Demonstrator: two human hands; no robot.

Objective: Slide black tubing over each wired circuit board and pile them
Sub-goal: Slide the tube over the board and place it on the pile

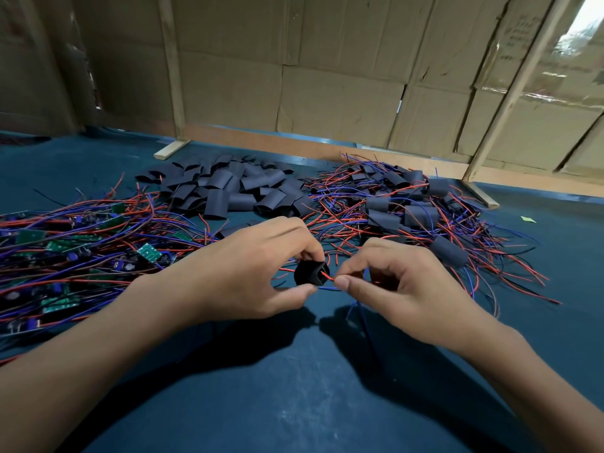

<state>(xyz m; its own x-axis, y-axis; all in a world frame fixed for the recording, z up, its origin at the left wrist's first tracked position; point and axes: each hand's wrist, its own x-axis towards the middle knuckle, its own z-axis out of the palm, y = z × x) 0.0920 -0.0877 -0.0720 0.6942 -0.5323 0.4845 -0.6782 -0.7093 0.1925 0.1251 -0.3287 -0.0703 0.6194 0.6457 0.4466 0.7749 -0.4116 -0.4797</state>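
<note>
1. left hand (261,266) pinches a tube (311,273), mouth turned right to take the leads.
2. right hand (402,282) pinches the red wire (327,275) at that mouth, feeding it in.
3. bare boards (65,250) lie left, spare tubes (228,188) centre, sleeved pile (408,210) right, likely so work passes left to right.

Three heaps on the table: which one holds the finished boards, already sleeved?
The far-right pile: black tubing sits over its red and blue wires. The left pile shows bare green boards; the middle pile is only empty tubing.
</note>
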